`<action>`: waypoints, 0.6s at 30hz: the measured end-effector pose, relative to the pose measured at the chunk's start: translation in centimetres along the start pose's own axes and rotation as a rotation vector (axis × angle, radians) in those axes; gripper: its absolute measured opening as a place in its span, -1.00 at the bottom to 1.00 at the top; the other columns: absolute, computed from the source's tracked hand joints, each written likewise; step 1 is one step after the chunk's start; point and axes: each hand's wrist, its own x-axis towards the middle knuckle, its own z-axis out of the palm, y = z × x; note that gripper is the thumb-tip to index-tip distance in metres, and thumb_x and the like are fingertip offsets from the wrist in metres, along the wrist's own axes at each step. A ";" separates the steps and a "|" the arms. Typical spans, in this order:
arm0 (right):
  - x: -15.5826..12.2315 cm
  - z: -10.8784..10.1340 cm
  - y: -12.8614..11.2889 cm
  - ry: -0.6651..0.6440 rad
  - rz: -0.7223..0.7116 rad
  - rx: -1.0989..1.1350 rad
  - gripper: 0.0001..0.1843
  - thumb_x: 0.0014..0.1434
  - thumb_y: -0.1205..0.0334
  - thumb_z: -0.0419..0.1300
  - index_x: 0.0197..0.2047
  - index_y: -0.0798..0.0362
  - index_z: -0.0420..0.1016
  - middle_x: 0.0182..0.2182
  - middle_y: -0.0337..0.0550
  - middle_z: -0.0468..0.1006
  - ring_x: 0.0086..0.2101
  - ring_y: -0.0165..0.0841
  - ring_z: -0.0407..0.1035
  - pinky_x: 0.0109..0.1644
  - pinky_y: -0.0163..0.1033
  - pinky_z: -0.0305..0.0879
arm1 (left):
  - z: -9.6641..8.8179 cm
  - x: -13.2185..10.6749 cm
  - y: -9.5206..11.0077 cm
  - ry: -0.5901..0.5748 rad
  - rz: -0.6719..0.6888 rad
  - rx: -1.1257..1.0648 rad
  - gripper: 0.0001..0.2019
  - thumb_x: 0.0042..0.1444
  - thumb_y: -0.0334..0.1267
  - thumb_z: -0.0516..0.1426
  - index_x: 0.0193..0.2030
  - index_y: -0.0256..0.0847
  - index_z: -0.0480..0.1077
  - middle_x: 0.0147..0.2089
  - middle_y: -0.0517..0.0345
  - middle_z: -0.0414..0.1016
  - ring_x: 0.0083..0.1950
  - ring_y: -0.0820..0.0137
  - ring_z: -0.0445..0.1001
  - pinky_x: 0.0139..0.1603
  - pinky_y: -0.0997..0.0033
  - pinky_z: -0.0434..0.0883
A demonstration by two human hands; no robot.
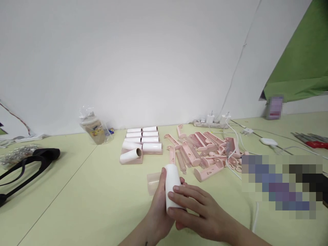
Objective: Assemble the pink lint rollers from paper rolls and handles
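Observation:
Between my two hands, at the near middle of the table, is a white roll [173, 184], tilted with its far end toward the wall. My left hand [160, 208] wraps its left side, thumb along the edge. Across its right side lie the fingers of my right hand [197, 208], gripping it too. A translucent pinkish plastic cover [153, 182] rests on the table just left of the roll, partly hidden by my left hand. Beyond my hands lie loose pink plastic holders [189, 153] and a pink roller rod [180, 162].
Several white rolls in pink holders [152, 148] stand in two columns near the wall; one roll [130, 156] sits askew. A bagged cup [94, 130] is at the left, near a black strap-like object [38, 160]. Right are a power strip [210, 124], white cables [238, 136] and red-handled tools [316, 144].

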 end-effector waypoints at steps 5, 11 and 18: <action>0.2 0.0 0.0 0.027 0.026 0.037 -0.72 0.10 0.23 0.19 -0.09 0.02 0.37 -0.11 -0.19 0.48 0.01 -0.36 0.23 0.10 -0.19 0.17 | 0.1 0.1 -0.1 -0.014 -0.051 -0.027 -0.48 -0.07 0.19 0.08 -0.39 -0.36 0.34 -0.56 0.22 0.30 -0.56 0.52 0.36 -0.58 0.60 0.22; 0.7 -0.6 -0.1 -0.055 0.094 0.151 -0.76 0.21 0.23 0.03 -0.05 -0.01 0.35 -0.06 -0.09 0.43 0.02 -0.37 0.20 0.06 -0.21 0.16 | 0.1 0.3 -0.2 -0.033 -0.095 -0.120 -0.48 -0.11 0.17 0.13 -0.38 -0.38 0.34 -0.53 0.20 0.31 -0.49 0.48 0.39 -0.44 0.58 0.29; 0.7 -0.3 -0.6 -0.023 0.180 0.269 -0.60 0.09 0.42 0.05 0.03 0.08 0.22 -0.09 -0.03 0.42 0.02 -0.34 0.20 0.05 -0.18 0.15 | -0.1 0.3 -0.5 -0.075 -0.075 -0.115 -0.52 -0.06 0.13 0.11 -0.37 -0.38 0.34 -0.53 0.18 0.33 -0.49 0.48 0.40 -0.38 0.55 0.33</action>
